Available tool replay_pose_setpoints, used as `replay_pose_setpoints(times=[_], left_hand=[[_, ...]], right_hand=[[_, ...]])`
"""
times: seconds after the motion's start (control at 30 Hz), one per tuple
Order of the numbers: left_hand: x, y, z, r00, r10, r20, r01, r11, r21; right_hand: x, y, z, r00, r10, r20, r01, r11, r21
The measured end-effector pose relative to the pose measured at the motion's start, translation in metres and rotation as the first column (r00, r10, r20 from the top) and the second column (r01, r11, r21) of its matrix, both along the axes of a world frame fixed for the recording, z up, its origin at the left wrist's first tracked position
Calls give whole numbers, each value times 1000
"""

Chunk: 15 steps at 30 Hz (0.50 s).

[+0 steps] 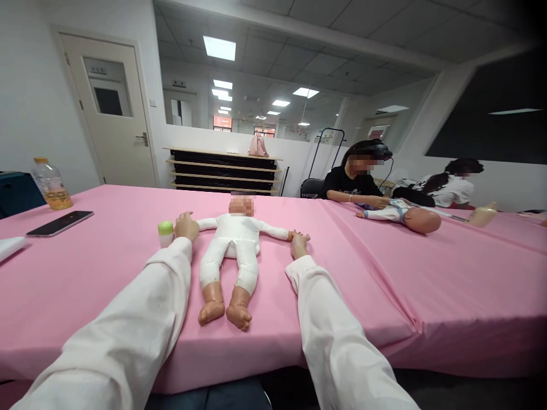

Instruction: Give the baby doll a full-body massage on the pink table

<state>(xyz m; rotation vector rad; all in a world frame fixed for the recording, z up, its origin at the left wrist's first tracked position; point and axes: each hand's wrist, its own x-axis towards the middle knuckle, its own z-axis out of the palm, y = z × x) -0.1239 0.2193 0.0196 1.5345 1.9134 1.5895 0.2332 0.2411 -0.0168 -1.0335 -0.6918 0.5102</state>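
A baby doll (pixel 237 229) with a white cloth body lies on its back on the pink-covered table (pixel 342 307), head away from me. Its arms are stretched out to both sides and its bare feet point toward me. At the end of the doll's arm on the left, my left hand (pixel 187 226) is closed around its hand, which is hidden. My right hand (pixel 299 245) grips the doll's other hand, part of which shows by my fingers. Just left of my left hand stands a small white jar with a green lid (pixel 166 232).
A phone (pixel 60 223) and a bottle of yellowish liquid (pixel 52 185) are at the left. Across the table, a person in black (pixel 352 176) handles another doll (pixel 421 220). Near it stands a cream-coloured bottle (pixel 482 214). A person in white (pixel 455 191) sits farther right.
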Motion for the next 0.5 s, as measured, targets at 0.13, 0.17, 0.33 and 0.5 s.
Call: replay_pose_setpoints(times=[0.13,0.17,0.33,0.5], left_hand=[[-28,-7,-31,937,142,-319,-158,987,-23],[-29,-8,-35,926,156,-344,-178,983,-33],[-28,-10,-39,908,165,-384,-217,972,-94],[-32,-14,-36,958,174,-228,-221,955,-197]], right_hand=[[-15,-9,10,979,-117,164,135,986,-101],[-23,-14,15,960,-81,268,113,988,-108],[-83,-60,36,720,426,547,-397,900,-178],[-118,-105,39,302,644,703,-601,701,-383]])
